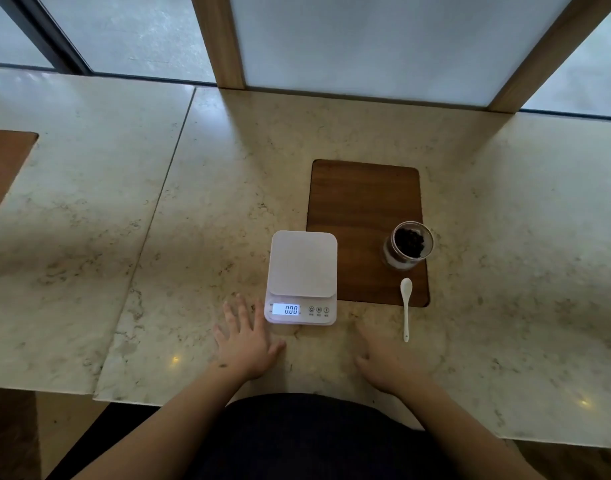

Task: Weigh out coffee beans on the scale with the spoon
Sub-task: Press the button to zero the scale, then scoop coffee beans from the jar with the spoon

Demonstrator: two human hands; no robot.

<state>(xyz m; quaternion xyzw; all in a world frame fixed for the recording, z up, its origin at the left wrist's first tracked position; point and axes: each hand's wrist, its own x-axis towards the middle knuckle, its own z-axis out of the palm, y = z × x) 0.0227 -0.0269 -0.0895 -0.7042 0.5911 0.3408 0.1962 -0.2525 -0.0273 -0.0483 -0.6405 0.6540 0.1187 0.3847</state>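
A white digital scale (301, 277) sits on the marble table, its lit display reading 000 and its platform bare. To its right stands an open glass jar (408, 245) holding dark coffee beans. A white spoon (406, 306) lies in front of the jar, bowl away from me, handle toward me. My left hand (243, 341) rests flat on the table with fingers spread, just left of the scale's front corner. My right hand (383, 358) lies palm down on the table, below the scale and left of the spoon's handle. Neither hand holds anything.
A brown wooden inlay (364, 209) lies under the jar and beside the scale. The marble table (193, 202) has a seam running diagonally at the left and a near edge by my body. Window frames with wooden posts (221, 39) stand behind the table.
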